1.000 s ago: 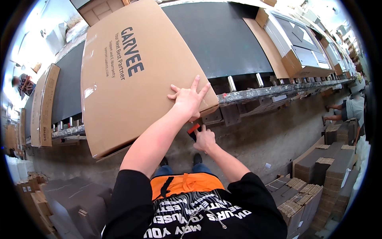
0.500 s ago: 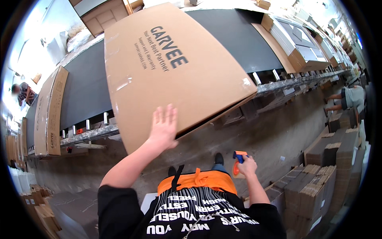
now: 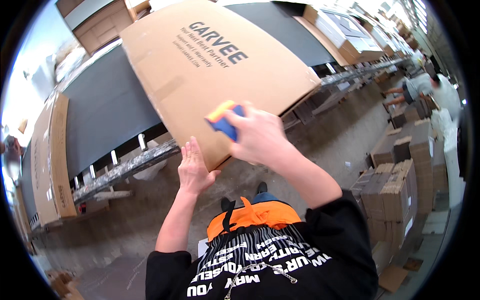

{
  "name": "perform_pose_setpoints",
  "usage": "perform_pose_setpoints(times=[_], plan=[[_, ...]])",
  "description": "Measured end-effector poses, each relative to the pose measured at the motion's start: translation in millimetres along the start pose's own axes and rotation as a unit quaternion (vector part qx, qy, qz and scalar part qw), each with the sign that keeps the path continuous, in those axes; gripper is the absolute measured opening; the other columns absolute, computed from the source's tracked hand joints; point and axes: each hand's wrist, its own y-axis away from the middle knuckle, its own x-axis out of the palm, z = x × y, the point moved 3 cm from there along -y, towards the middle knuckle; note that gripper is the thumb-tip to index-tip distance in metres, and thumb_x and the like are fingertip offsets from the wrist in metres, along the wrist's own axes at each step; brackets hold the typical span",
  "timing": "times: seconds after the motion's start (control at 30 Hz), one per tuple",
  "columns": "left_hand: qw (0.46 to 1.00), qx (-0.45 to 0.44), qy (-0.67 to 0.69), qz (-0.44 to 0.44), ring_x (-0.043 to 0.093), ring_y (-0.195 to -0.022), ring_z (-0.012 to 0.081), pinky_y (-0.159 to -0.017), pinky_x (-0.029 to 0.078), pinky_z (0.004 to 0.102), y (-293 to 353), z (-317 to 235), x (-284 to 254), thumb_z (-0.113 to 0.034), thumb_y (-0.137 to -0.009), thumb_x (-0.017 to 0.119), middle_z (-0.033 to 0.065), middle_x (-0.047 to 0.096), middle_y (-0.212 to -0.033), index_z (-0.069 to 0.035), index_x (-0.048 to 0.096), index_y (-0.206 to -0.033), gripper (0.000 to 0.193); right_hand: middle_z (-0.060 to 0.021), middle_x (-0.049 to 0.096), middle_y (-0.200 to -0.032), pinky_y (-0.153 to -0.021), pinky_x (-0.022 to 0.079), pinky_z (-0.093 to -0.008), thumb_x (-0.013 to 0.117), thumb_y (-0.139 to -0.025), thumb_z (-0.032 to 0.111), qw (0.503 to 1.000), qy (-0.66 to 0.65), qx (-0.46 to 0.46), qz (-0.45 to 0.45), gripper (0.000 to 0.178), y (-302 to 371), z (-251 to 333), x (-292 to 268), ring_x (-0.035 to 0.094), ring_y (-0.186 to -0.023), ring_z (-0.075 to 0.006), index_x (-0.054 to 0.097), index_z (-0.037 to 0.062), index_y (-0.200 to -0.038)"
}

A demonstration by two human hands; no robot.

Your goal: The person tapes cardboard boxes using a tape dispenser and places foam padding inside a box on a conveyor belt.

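Observation:
A large brown cardboard carton (image 3: 175, 95) with dark print lies across the conveyor, its near end jutting past the rail toward me. My left hand (image 3: 194, 170) rests flat against the carton's near left corner, fingers stretched out. In my right hand (image 3: 262, 132) is a blue and orange tape dispenser (image 3: 227, 122), blurred by motion, held over the carton's near part. Whether it touches the cardboard I cannot tell.
The black conveyor belt (image 3: 107, 100) runs from left to far right along a worn metal rail (image 3: 127, 165). Another carton (image 3: 57, 155) stands on it at left. Opened cartons (image 3: 350, 40) sit at far right. Flattened cardboard stacks (image 3: 387, 200) stand at right, near another person (image 3: 420, 87).
My right hand has risen from beside my waist to over the carton with the tape dispenser. My left hand has shifted from the carton's top to its near left corner.

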Motion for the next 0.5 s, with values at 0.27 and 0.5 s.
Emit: perform_pose_setpoints(times=[0.27, 0.5], plan=[[0.998, 0.017, -0.021, -0.057, 0.048, -0.128, 0.0477, -0.108, 0.041, 0.049, 7, 12, 3, -0.04, -0.053, 0.09, 0.029, 0.043, -0.145, 0.009, 0.015, -0.15, 0.132, -0.019, 0.071, -0.079, -0.07, 0.058, -0.0416, 0.065, -0.065, 0.025, 0.947, 0.04, -0.075, 0.309, 0.028, -29, 33, 49, 0.071, -0.079, -0.0324, 0.072, 0.0024, -0.079], [0.997, 0.05, -0.064, 0.008, 0.047, -0.128, 0.0478, -0.112, 0.036, 0.0507, 1, 1, -5, -0.033, -0.052, 0.09, 0.0293, 0.043, -0.144, 0.009, 0.02, -0.149, 0.128, -0.0124, 0.072, -0.088, -0.075, 0.057, -0.0425, 0.07, -0.065, 0.023, 0.956, 0.055, -0.028, 0.288, 0.027, 53, -6, 122, 0.065, -0.1, -0.0304, 0.076, 0.0084, -0.087]])
